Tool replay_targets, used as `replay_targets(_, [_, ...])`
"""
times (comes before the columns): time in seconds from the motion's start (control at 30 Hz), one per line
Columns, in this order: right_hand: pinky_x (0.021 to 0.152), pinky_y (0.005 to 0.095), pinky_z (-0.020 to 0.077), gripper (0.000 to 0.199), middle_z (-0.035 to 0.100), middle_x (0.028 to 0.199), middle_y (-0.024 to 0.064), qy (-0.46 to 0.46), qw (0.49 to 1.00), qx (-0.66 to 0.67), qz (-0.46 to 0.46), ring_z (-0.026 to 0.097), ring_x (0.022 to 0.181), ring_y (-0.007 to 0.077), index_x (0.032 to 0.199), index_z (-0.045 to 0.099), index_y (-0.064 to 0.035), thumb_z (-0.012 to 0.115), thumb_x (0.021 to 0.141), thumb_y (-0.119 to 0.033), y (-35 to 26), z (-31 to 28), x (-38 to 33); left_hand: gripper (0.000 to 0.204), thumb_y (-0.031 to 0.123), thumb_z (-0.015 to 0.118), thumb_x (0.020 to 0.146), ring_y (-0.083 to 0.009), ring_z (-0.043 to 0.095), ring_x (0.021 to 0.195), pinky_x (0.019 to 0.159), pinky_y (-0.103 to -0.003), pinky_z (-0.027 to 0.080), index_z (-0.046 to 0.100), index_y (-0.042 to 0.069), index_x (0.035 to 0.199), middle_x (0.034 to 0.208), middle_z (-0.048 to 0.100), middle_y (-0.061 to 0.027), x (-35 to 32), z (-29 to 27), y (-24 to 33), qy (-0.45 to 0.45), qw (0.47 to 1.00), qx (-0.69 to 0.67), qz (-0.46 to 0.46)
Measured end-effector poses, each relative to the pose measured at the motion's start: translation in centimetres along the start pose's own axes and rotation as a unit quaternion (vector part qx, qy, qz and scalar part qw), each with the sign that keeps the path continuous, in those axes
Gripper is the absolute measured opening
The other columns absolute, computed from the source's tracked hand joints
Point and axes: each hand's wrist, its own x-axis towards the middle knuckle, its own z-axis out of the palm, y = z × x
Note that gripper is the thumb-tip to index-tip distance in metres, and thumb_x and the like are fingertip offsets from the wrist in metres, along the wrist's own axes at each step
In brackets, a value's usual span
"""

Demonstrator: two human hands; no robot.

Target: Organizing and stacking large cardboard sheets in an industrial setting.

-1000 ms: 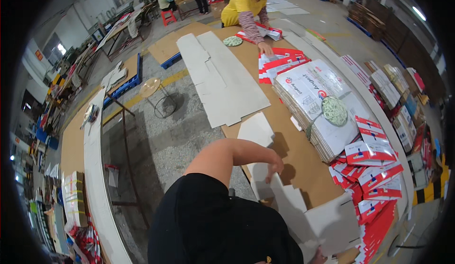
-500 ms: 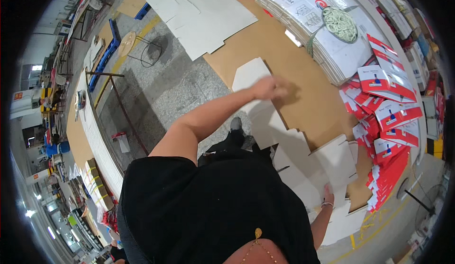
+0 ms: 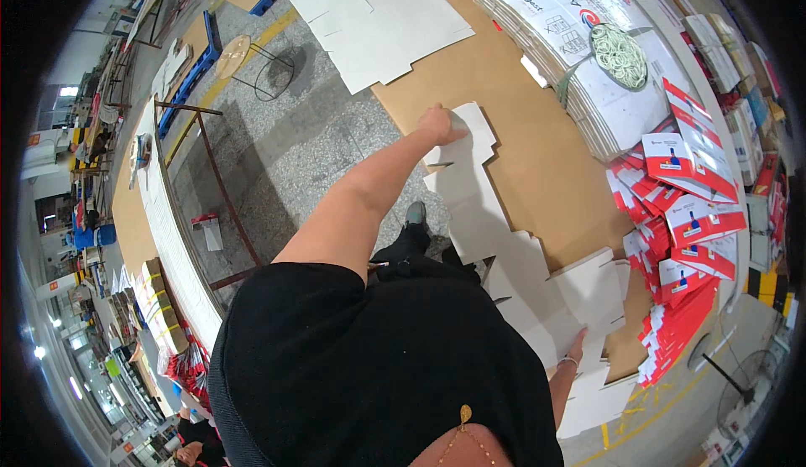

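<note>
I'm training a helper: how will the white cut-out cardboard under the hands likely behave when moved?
The white cardboard looks thin for its spread, so it is probably light. Being long with a notched outline, it may flex if lifted by one end. Lying flat, it would likely slide rather than roll when pushed.

Brown tabletop [image 3: 537,182] lies clear between white cardboard [image 3: 480,207] and the obstructing tied stack [image 3: 579,68]
</note>
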Motion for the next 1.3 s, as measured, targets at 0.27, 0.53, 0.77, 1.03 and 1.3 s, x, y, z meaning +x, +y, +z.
replay_targets(0.27, [0.097,0.0323,0.0344,0.089,0.052,0.121,0.0133,0.030,0.999,-0.017,-0.025,0.050,0.109,0.0242,0.123,0.045,0.0064,0.052,0.074,-0.067,0.0,0.5,1.6,0.052,0.051,0.060,0.072,-0.0290,0.061,0.087,0.081,-0.039,0.047,0.065,0.006,0.099,0.089,0.065,-0.0145,6.1,-0.8,0.4,0.071,0.972,-0.217,0.047])
replay_targets(0.53, [0.085,0.0342,0.0447,0.084,0.059,0.107,0.0177,-0.054,0.986,0.071,-0.140,0.057,0.096,0.0259,0.113,0.051,0.0112,0.048,0.077,-0.065,-2.0,6.8,4.7,0.033,0.035,0.058,0.076,-0.0373,0.059,0.083,0.075,-0.044,0.047,0.064,0.005,0.089,0.087,0.062,-0.0207,9.3,2.6,-0.7,0.220,0.937,-0.270,-0.036])
replay_targets(0.77, [0.088,0.0364,0.0415,0.088,0.055,0.112,0.0206,-0.029,0.992,0.080,-0.098,0.053,0.101,0.0288,0.113,0.048,0.0138,0.047,0.077,-0.066,-1.1,7.2,6.4,0.051,0.050,0.046,0.083,-0.0365,0.059,0.088,0.077,-0.043,0.047,0.064,0.004,0.096,0.093,0.063,-0.0201,6.1,1.2,-1.1,0.225,0.972,-0.060,0.027])
replay_targets(1.03, [0.092,0.0388,0.0380,0.091,0.051,0.117,0.0239,0.002,1.000,0.018,-0.006,0.048,0.107,0.0321,0.114,0.045,0.0168,0.046,0.077,-0.067,4.4,4.7,6.4,0.062,0.064,0.058,0.070,-0.0187,0.061,0.086,0.071,-0.034,0.048,0.064,0.011,0.102,0.096,0.065,-0.0071,4.7,1.3,-4.6,-0.026,0.918,-0.381,0.104])
replay_targets(1.3, [0.097,0.0428,0.0341,0.094,0.036,0.133,0.0216,0.019,0.986,-0.145,0.080,0.035,0.121,0.0361,0.126,0.033,0.0138,0.043,0.078,-0.067,-5.8,1.7,-0.2,0.064,0.039,0.067,0.076,-0.0168,0.053,0.105,0.090,-0.039,0.043,0.041,0.015,0.129,0.118,0.054,-0.0051,0.6,0.1,-5.9,-0.258,0.670,-0.693,0.055])
